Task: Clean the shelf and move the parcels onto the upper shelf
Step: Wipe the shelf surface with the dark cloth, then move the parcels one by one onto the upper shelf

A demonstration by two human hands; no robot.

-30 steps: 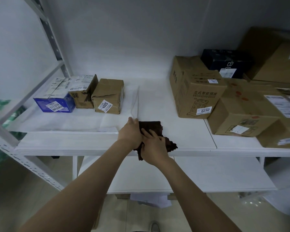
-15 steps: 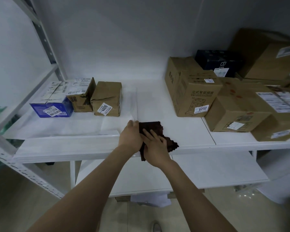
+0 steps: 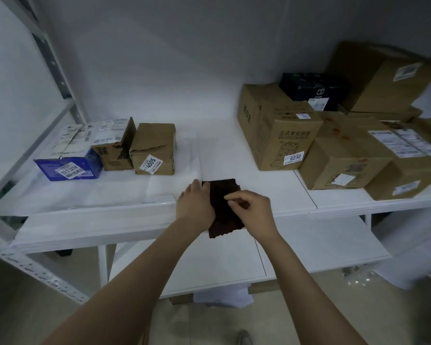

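Wiping seems barely begun: the left hand [image 3: 195,205] grips the brown cloth [image 3: 220,191] by its left edge and the right hand [image 3: 253,211] pinches a fold, the cloth lying over the front lip of the shelf [image 3: 234,158]. One cloth. Three parcels [image 3: 154,150] stand at left, at least five cartons [image 3: 281,135] at right, all on this shelf. Moving them is not yet done, I judge.

open shelf [image 3: 224,155] between parcels [image 3: 153,149], boxes [image 3: 281,135]
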